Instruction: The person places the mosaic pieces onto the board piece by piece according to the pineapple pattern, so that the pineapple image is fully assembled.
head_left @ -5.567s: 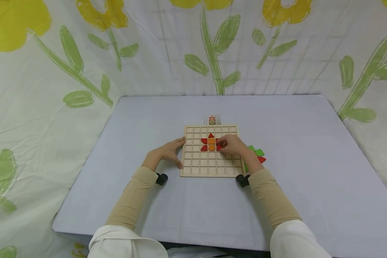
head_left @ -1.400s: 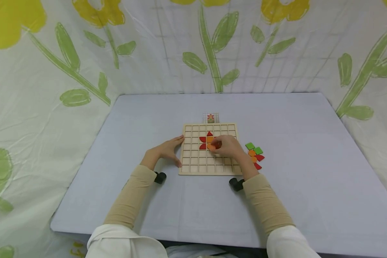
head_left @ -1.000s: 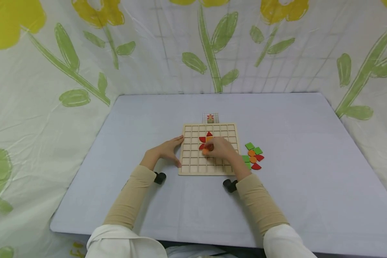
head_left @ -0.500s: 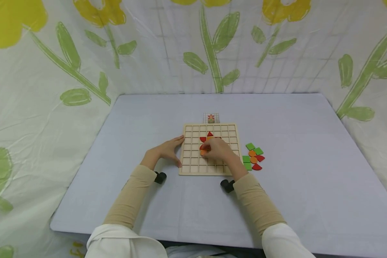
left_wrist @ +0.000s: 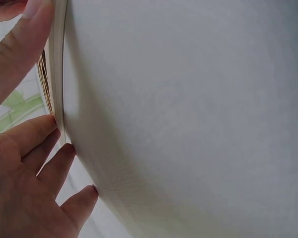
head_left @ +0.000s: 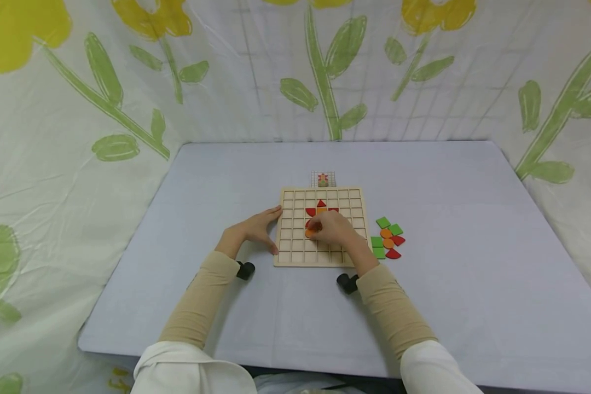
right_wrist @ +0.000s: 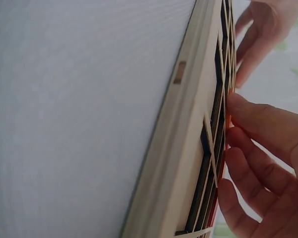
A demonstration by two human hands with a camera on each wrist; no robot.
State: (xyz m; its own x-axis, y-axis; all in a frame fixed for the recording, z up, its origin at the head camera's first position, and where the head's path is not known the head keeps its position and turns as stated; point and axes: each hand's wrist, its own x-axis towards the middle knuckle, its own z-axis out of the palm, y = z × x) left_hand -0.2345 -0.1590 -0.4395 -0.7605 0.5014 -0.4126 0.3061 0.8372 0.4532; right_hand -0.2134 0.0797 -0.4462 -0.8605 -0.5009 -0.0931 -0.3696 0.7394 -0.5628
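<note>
A wooden grid board (head_left: 325, 266) lies on the table. My right hand (head_left: 336, 229) is over its middle in the head view, thumb and fingers pinching an orange round piece (head_left: 308, 233) at a cell left of centre. In the right wrist view, the thumb of my right hand (right_wrist: 268, 163) touches the orange edge at the board's surface. Beyond the hand are a red triangle (head_left: 321, 203), a red petal-shaped piece (head_left: 310, 212) and an orange square (head_left: 322, 210), partly covered. My left hand (head_left: 253, 229) rests spread against the board's left edge, thumb near the front corner.
Loose pieces lie right of the board: several green squares (head_left: 383, 222), orange discs (head_left: 388, 243) and red pieces (head_left: 393, 254). A small pattern card (head_left: 323, 179) lies behind the board. White table cloth (head_left: 473, 246) surrounds everything.
My right hand has moved left and slightly nearer across the board with the orange round piece, then stayed nearly still over the last half second. My left hand keeps its place.
</note>
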